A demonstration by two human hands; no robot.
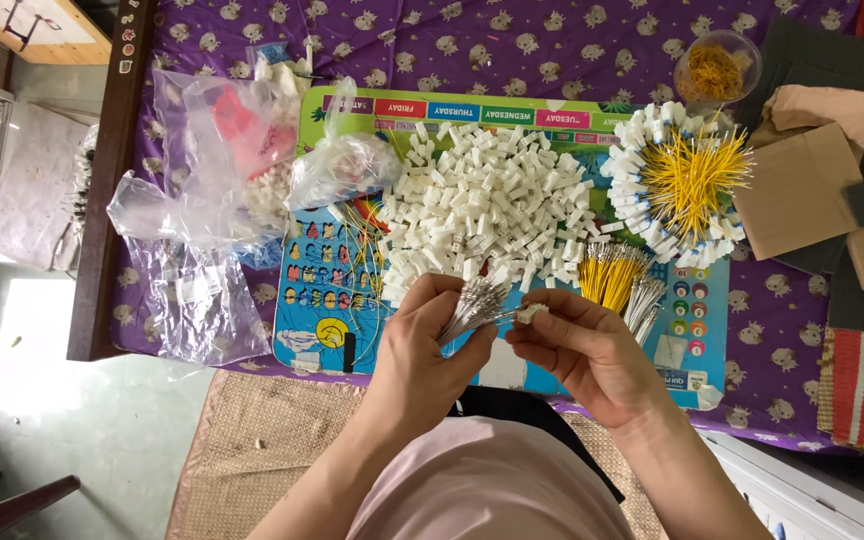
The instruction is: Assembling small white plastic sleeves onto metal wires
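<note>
While left hand (430, 335) grips a wire bundle (474, 303), right hand (577, 345) pinches what looks like a white connector (531, 312), at its ten o'clock, nearly touching wire tips.

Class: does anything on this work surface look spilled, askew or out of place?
Nothing looks spilled. The small white plastic connectors lie in a loose heap on the colourful printed board, and crumpled clear plastic bags sprawl beside it.

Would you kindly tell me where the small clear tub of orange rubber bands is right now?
In the head view, the clear tub sits at the top right on the purple cloth, just above the ring of yellow wires.
</note>
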